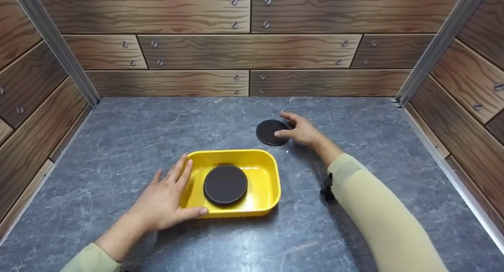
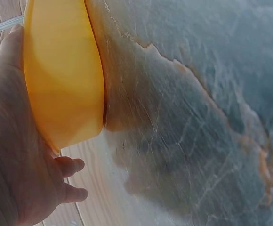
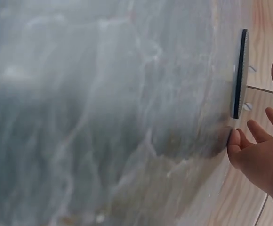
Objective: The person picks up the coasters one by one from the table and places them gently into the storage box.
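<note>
A yellow rectangular tray (image 1: 262, 185) stands on the tabletop. Inside it, left of centre, lies a thick round black stack of what look like leather coasters (image 1: 225, 184) with a stitched edge. My left hand (image 1: 167, 199) rests on the tray's left end, fingers stretched over the rim and thumb along the front edge. In the left wrist view, that hand (image 2: 19, 141) lies against the yellow wall (image 2: 63, 75). Behind the tray, a single black coaster (image 1: 269, 131) lies flat. My right hand (image 1: 303, 130) reaches to its right side, thumb overlapping it, fingers spread apart. The right wrist view shows the coaster (image 3: 240, 75) edge-on beside the fingers.
The grey marbled tabletop (image 1: 157, 122) is enclosed by wood-patterned panels (image 1: 248, 51) at the back and both sides. Metal corner posts (image 1: 55, 47) stand at the back corners. A small black device (image 1: 327, 188) sits at the right wrist.
</note>
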`<action>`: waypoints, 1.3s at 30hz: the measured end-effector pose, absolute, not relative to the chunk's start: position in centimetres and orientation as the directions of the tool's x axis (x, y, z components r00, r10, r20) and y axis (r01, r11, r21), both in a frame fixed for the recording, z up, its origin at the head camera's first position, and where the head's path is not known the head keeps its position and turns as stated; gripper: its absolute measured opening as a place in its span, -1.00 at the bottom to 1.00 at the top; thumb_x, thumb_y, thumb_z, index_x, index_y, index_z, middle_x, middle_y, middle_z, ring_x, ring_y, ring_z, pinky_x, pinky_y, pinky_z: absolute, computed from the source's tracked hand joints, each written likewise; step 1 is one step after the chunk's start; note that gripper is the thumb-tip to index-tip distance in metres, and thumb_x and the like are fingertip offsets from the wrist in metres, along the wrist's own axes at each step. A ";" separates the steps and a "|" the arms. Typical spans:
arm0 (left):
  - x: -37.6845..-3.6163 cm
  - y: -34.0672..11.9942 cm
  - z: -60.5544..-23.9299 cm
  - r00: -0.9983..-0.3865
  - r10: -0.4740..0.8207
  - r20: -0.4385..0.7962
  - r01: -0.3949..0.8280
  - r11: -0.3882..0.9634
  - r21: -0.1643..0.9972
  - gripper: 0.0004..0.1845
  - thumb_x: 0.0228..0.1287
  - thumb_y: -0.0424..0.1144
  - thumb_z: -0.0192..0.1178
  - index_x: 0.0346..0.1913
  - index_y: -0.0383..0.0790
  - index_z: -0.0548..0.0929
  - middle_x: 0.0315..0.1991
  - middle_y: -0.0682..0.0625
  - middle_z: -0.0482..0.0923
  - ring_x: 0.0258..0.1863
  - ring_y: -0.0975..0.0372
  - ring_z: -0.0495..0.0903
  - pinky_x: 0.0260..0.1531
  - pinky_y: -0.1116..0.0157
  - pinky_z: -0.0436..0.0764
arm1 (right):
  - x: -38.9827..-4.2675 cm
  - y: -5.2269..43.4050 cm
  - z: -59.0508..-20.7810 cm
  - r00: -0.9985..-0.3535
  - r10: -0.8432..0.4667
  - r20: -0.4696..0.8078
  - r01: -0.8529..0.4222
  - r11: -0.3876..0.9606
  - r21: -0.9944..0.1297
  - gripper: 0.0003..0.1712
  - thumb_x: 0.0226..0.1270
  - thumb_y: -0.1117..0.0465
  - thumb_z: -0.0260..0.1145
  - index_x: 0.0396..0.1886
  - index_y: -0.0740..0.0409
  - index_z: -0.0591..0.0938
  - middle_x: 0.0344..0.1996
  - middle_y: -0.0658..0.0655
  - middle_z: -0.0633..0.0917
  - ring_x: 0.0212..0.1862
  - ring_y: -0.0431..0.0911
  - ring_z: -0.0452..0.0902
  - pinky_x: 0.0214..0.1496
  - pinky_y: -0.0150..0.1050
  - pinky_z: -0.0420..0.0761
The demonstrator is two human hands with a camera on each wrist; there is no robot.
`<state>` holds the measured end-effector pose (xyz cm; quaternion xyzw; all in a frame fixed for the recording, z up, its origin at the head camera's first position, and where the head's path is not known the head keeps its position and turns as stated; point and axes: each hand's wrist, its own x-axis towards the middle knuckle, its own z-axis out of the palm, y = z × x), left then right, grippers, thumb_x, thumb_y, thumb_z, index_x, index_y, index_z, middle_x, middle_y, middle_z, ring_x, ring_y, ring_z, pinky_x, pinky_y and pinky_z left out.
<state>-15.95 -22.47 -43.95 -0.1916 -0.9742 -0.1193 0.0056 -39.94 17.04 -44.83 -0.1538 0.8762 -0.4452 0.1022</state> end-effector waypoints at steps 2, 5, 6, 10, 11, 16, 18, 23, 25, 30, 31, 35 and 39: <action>-15.9 -22.4 -43.9 -0.926 0.372 0.056 0.375 0.898 0.230 0.35 0.23 0.67 0.06 0.72 -0.32 -0.03 0.72 -0.28 -0.24 0.61 -0.21 0.13 0.46 -0.43 0.10 | -40.0 16.9 -44.9 -0.929 -0.366 -0.060 -0.171 0.568 -0.805 0.00 0.34 0.11 0.58 0.65 0.22 0.30 0.58 0.35 0.35 0.59 0.19 0.22 0.65 0.03 0.15; -15.9 -22.4 -43.8 -0.926 0.374 0.054 0.376 0.898 0.228 0.35 0.23 0.66 0.06 0.72 -0.32 -0.04 0.72 -0.27 -0.25 0.62 -0.20 0.12 0.46 -0.43 0.10 | -40.0 16.7 -44.9 -0.922 -0.376 -0.091 -0.163 0.591 -0.790 0.03 0.34 0.08 0.58 0.68 0.17 0.26 0.59 0.36 0.31 0.60 0.18 0.19 0.66 0.04 0.11; -15.9 -22.4 -43.8 -0.926 0.374 0.055 0.376 0.898 0.227 0.35 0.23 0.66 0.06 0.72 -0.32 -0.04 0.72 -0.27 -0.24 0.62 -0.20 0.12 0.46 -0.43 0.10 | -39.9 16.6 -44.9 -0.919 -0.383 -0.097 -0.167 0.600 -0.782 0.05 0.34 0.07 0.58 0.69 0.17 0.25 0.60 0.37 0.30 0.60 0.19 0.18 0.66 0.05 0.10; -15.9 -22.4 -43.7 -0.925 0.376 0.061 0.380 0.898 0.224 0.34 0.24 0.66 0.06 0.71 -0.33 -0.03 0.72 -0.28 -0.23 0.62 -0.20 0.13 0.45 -0.43 0.11 | -39.7 16.1 -44.9 -0.909 -0.399 -0.119 -0.172 0.619 -0.767 0.10 0.36 0.06 0.57 0.74 0.08 0.16 0.63 0.35 0.25 0.62 0.19 0.15 0.67 0.09 0.05; -15.8 -22.4 -43.7 -0.925 0.375 0.063 0.380 0.898 0.223 0.34 0.24 0.66 0.06 0.71 -0.33 -0.03 0.72 -0.28 -0.23 0.62 -0.20 0.14 0.45 -0.43 0.12 | -39.6 16.0 -44.9 -0.907 -0.402 -0.123 -0.174 0.625 -0.761 0.11 0.37 0.06 0.56 0.74 0.06 0.14 0.63 0.34 0.24 0.62 0.19 0.14 0.67 0.10 0.04; -15.9 -22.3 -43.8 -0.924 0.378 0.054 0.380 0.896 0.231 0.34 0.24 0.65 0.07 0.72 -0.33 -0.04 0.72 -0.28 -0.22 0.62 -0.19 0.13 0.45 -0.44 0.11 | -39.4 16.0 -45.1 -0.904 -0.399 -0.155 -0.170 0.666 -0.726 0.13 0.38 0.08 0.55 0.76 0.00 0.09 0.67 0.28 0.19 0.64 0.19 0.10 0.67 0.13 0.04; -15.9 -22.2 -43.8 -0.923 0.381 0.051 0.382 0.895 0.232 0.34 0.24 0.65 0.07 0.72 -0.33 -0.04 0.72 -0.29 -0.21 0.62 -0.20 0.14 0.44 -0.44 0.11 | -39.3 16.1 -45.2 -0.905 -0.395 -0.154 -0.174 0.676 -0.716 0.12 0.38 0.10 0.55 0.76 0.02 0.09 0.67 0.28 0.18 0.64 0.19 0.09 0.67 0.13 0.04; -16.1 -22.2 -43.8 -0.924 0.380 0.049 0.381 0.897 0.225 0.34 0.24 0.66 0.06 0.72 -0.32 -0.04 0.72 -0.28 -0.22 0.61 -0.20 0.14 0.45 -0.44 0.11 | -39.2 16.2 -45.2 -0.911 -0.390 -0.135 -0.190 0.687 -0.701 0.10 0.36 0.10 0.57 0.73 0.10 0.16 0.66 0.27 0.22 0.64 0.18 0.11 0.67 0.11 0.04; -16.1 -22.2 -43.9 -0.925 0.378 0.046 0.378 0.897 0.228 0.34 0.24 0.66 0.06 0.72 -0.32 -0.04 0.72 -0.27 -0.23 0.62 -0.20 0.14 0.45 -0.44 0.10 | -39.1 16.3 -45.3 -0.910 -0.395 -0.127 -0.205 0.694 -0.690 0.10 0.34 0.09 0.59 0.72 0.13 0.19 0.65 0.28 0.24 0.63 0.19 0.12 0.67 0.12 0.04; -16.0 -22.3 -44.0 -0.927 0.373 0.045 0.372 0.898 0.233 0.34 0.24 0.66 0.06 0.72 -0.32 -0.04 0.73 -0.27 -0.23 0.61 -0.20 0.14 0.45 -0.44 0.10 | -38.5 16.4 -45.4 -0.906 -0.415 -0.089 -0.260 0.708 -0.656 0.12 0.26 0.06 0.64 0.69 0.17 0.25 0.59 0.35 0.28 0.58 0.23 0.17 0.65 0.15 0.09; -16.0 -22.4 -44.0 -0.927 0.371 0.046 0.372 0.899 0.232 0.34 0.24 0.66 0.06 0.72 -0.32 -0.04 0.73 -0.27 -0.23 0.61 -0.19 0.15 0.45 -0.44 0.11 | -38.3 16.4 -45.4 -0.905 -0.417 -0.082 -0.268 0.709 -0.652 0.12 0.24 0.06 0.65 0.69 0.17 0.26 0.58 0.36 0.28 0.57 0.24 0.18 0.64 0.16 0.10; -15.9 -22.4 -44.0 -0.930 0.366 0.040 0.365 0.902 0.230 0.35 0.23 0.68 0.03 0.72 -0.32 -0.04 0.73 -0.27 -0.22 0.61 -0.19 0.15 0.44 -0.45 0.11 | -37.5 16.6 -45.4 -0.907 -0.413 -0.077 -0.271 0.715 -0.645 0.14 0.19 0.02 0.68 0.68 0.10 0.29 0.55 0.37 0.28 0.52 0.28 0.21 0.60 0.21 0.17; -16.0 -22.4 -43.9 -0.931 0.363 0.036 0.361 0.903 0.233 0.34 0.24 0.66 0.05 0.72 -0.32 -0.05 0.73 -0.27 -0.24 0.61 -0.20 0.15 0.44 -0.46 0.10 | -36.5 17.0 -45.1 -0.915 -0.393 -0.093 -0.252 0.735 -0.629 0.15 0.14 -0.04 0.70 0.67 0.03 0.32 0.48 0.41 0.26 0.45 0.33 0.24 0.54 0.28 0.24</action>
